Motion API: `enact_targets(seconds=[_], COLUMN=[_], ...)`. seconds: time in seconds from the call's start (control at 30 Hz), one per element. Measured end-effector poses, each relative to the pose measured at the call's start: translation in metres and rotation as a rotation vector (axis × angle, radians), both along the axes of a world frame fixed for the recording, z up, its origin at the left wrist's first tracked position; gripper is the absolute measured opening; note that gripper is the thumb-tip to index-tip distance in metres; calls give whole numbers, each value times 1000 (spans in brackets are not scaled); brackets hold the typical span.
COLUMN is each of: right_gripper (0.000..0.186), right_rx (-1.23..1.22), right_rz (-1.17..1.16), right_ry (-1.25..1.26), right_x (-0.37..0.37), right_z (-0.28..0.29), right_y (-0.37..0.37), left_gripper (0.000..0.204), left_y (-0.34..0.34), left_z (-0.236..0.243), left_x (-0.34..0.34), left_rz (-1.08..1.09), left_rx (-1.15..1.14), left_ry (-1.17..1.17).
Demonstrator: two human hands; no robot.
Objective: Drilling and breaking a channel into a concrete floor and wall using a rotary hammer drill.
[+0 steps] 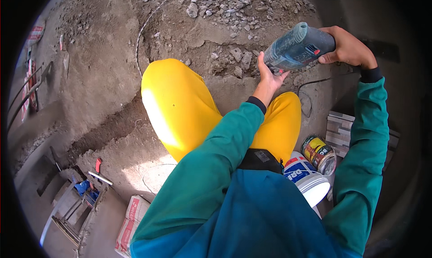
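Note:
Out in front of me, to the right, I hold a blue-green power tool [292,48] with a dark housing and small red parts; its exact kind is not clear. My left hand [268,80] is closed on its lower left side, thumb lying up along the body, other fingers mostly hidden beneath. Around the dark right end my right hand [344,46] is wrapped, its thumb on the near side. The tool is tilted above the dug ground. A black cord [312,82] runs over the ground below my right hand.
Broken stones [240,55] and rubble lie in the trench ahead. A thin cable [143,33] crosses the dirt. Beside my right hip stand a white bucket [312,186] and a paint can [317,150]. At lower left are a red-handled tool [98,164] and a paper sack [132,224].

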State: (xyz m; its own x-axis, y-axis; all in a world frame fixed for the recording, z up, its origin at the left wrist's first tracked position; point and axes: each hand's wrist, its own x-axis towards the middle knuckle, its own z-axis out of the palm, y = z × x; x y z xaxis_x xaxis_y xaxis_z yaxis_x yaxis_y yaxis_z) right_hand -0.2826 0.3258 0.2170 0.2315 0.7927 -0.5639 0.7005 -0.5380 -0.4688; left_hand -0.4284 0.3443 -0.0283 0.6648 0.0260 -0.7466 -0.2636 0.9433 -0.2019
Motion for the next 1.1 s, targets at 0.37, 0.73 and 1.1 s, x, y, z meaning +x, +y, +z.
enact_targets(seconds=[0.37,0.73,1.1], right_gripper=[54,53,37], right_rx=[193,85,280], right_rz=[-417,-546,-893], right_ry=[-240,-348,-263], right_x=[-167,-191,-147], right_z=[-17,45,20], right_y=[-130,-109,-145], left_gripper=[65,61,51], left_y=[-54,-37,-7], left_z=[-44,26,20], left_x=[-54,-71,24], left_rz=[-129,-151,-491], left_rx=[-53,-171,41], left_ry=[-138,-180,-145])
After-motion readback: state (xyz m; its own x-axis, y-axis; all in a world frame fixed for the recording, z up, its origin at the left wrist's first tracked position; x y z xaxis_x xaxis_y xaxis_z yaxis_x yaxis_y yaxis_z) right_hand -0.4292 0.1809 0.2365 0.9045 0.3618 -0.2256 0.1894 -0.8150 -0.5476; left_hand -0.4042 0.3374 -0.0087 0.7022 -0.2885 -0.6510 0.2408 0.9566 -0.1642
